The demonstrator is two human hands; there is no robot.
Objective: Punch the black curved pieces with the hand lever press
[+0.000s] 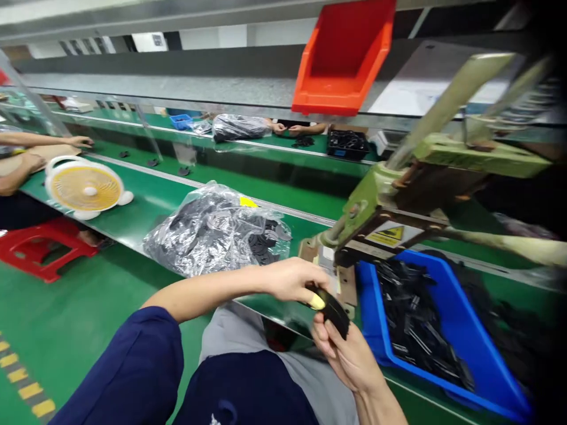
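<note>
A curved black part (335, 314) is held between my two hands in front of the press; its exact kind I cannot make out. My left hand (295, 280) grips its upper end, with a yellow cover on the thumb. My right hand (348, 354) pinches the lower end between thumb and fingers. Just beyond the hands stands a green hand-lever press (370, 203) with a yellow warning label. Close on the right, a blue bin (465, 319) holds many black parts (414, 313). A clear plastic bag (208, 230) full of dark parts lies to the left on the green bench.
An orange-red bin (341, 65) sits on the metal shelf (186, 77) overhead. A white and yellow fan (88, 188) stands at the left near a red stool (44, 248). Co-workers' hands (295, 128) show across the line, beside a black tray (348, 144). Another person's arms are far left.
</note>
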